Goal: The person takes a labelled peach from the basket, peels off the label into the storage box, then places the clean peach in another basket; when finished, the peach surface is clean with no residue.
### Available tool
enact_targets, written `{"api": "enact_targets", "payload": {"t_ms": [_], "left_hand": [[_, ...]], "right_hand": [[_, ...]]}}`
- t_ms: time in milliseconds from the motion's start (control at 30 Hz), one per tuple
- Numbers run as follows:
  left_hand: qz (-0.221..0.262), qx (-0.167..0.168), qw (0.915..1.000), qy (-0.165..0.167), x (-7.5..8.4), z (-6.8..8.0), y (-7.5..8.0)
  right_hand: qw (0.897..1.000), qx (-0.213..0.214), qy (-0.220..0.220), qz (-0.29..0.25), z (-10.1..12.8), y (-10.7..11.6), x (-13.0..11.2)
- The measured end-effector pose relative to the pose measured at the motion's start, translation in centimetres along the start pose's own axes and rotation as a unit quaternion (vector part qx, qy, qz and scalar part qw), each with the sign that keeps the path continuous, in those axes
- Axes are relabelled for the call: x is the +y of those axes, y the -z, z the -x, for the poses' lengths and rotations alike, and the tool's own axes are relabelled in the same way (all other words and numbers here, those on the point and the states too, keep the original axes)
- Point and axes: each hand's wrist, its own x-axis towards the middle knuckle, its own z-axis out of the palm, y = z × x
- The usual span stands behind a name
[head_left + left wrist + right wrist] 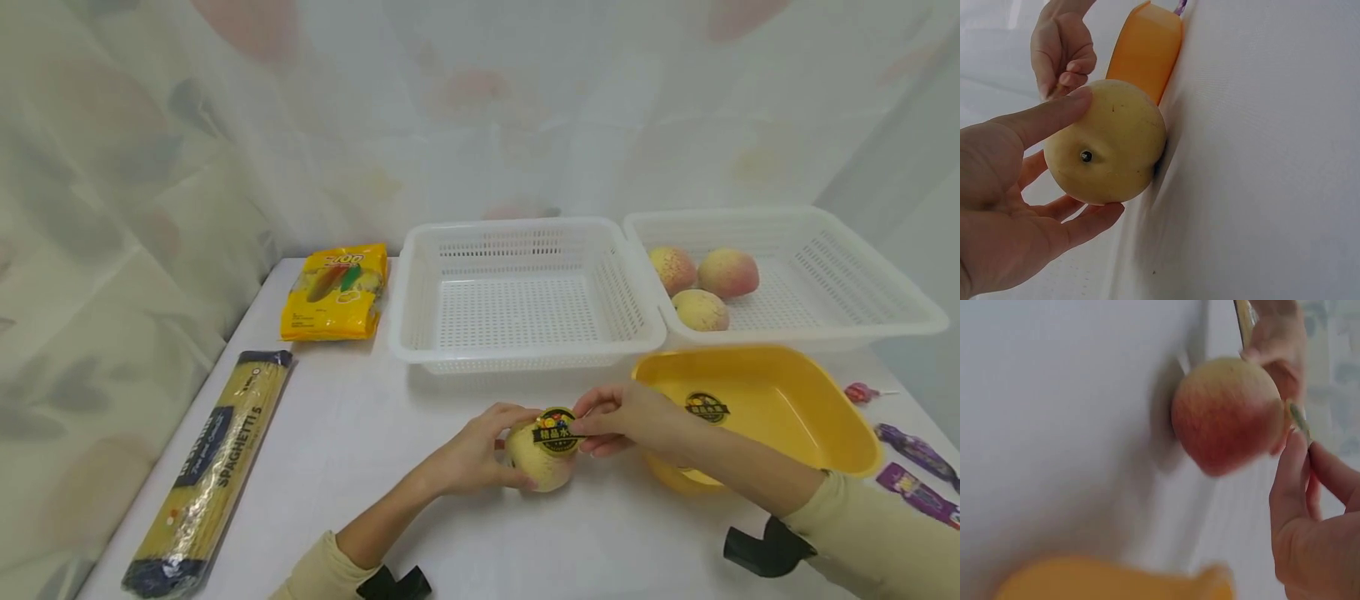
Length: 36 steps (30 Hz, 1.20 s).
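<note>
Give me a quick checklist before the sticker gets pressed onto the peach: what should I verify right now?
1. Peach steadied on the table: ok, the left hand grips it.
2. Sticker under control: ok, the right hand pinches its edge at the peach's top.
3. Sticker fully flat on the skin: cannot tell.
4. Stem end free of the sticker: ok, the left wrist view shows it bare.
5. Yellow tray close by: ok, just right of the hands.
6. Room in the basket with three peaches: ok.
</note>
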Motion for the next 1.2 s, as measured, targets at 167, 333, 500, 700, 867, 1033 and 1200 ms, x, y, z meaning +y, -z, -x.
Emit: {"api": "enact_targets", "payload": {"t_ms": [167, 333, 500, 700, 867, 1033, 1200], "left_hand": [[-0.004, -0.003, 1.0, 0.005, 0.2, 0.0, 0.2], [0.008, -0.001, 0.9999, 0.014, 0.1, 0.1, 0.2], [0.015, 0.001, 0.9998, 0.015, 0.0, 0.1, 0.2], [0.017, -0.001, 0.9996, 0.021, 0.0, 0.1, 0.3], [0.022, -0.005, 0.9995, 0.022, 0.0, 0.1, 0.2], [0.02, -0.006, 0.9996, 0.022, 0.0, 0.0, 0.1], [0.018, -0.008, 0.9996, 0.018, 0.0, 0.0, 0.1]], "right_hand": [[1.0, 0.009, 0.016, -0.018, 1.1, 3.9, -1.1], [0.999, 0.02, 0.017, -0.022, 2.5, 8.9, -0.7], [1.0, 0.027, -0.012, -0.007, 3.6, 13.3, 2.2], [0.997, 0.034, -0.066, 0.0, 4.2, 15.9, 6.1], [0.995, 0.022, -0.097, -0.022, 4.7, 16.6, 8.2], [0.992, 0.027, -0.127, -0.01, 5.1, 16.7, 8.9], [0.984, 0.062, -0.146, 0.077, 5.4, 16.2, 9.0]]}}
